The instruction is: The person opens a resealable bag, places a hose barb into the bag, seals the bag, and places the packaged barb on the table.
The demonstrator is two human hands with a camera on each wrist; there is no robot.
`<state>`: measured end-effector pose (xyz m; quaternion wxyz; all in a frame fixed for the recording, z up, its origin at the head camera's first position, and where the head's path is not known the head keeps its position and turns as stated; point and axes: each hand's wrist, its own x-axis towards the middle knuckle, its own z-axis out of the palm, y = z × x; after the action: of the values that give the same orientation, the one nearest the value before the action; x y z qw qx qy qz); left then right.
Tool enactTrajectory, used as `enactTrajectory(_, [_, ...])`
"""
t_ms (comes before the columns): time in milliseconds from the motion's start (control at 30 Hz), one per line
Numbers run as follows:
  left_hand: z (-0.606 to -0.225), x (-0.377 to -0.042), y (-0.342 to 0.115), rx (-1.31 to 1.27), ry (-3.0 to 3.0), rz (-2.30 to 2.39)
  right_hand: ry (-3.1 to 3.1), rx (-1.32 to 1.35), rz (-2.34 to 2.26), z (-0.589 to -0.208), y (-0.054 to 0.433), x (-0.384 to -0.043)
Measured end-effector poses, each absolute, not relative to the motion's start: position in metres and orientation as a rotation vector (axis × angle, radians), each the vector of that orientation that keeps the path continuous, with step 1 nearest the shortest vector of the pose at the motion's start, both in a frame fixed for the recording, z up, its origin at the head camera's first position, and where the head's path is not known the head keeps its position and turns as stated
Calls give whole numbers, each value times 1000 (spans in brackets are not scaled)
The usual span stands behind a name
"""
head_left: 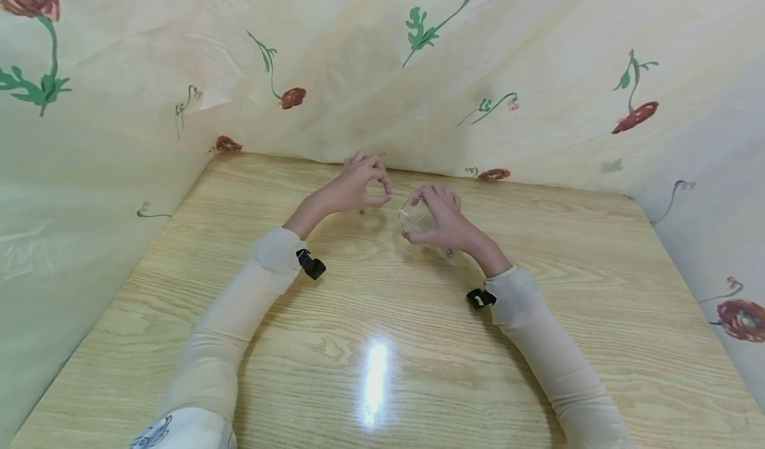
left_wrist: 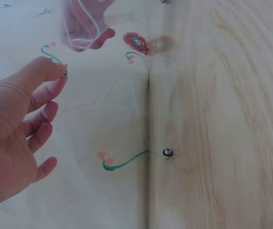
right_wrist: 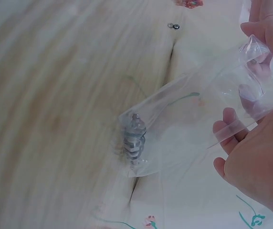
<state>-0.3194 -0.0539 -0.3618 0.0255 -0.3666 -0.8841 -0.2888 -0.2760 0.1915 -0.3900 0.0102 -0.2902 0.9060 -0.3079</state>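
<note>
My right hand (head_left: 441,218) grips a clear plastic zip bag (right_wrist: 174,124) near its mouth, thumb and fingers spread around the opening. In the left wrist view, the red line of the bag's zip (left_wrist: 84,19) shows near its top edge. Several small shiny metal pieces (right_wrist: 134,138) are bunched in the bag's lower corner. Left of the bag, my left hand (head_left: 361,184) pinches a tiny metal piece (left_wrist: 65,72) between thumb and forefinger, mostly hidden by the fingertips. Below that hand, a small round metal piece (left_wrist: 167,152) lies on the table.
The glossy wood-grain table (head_left: 335,289) reflects a bright light toward its front. A flower-printed plastic sheet (head_left: 358,57) rises along the table's back and sides. Each sleeve carries a black wrist mount, one being the left mount (head_left: 311,264).
</note>
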Motion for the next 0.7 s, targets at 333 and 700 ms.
enactTrajectory(333, [-356, -315, -46, -1162, -2671, -916, 2815, -904, -984, -388, 191, -274])
enactTrajectory(700, [-359, -312, -41, -1185, -2618, -964, 2811, -903, -988, -389, 192, -275])
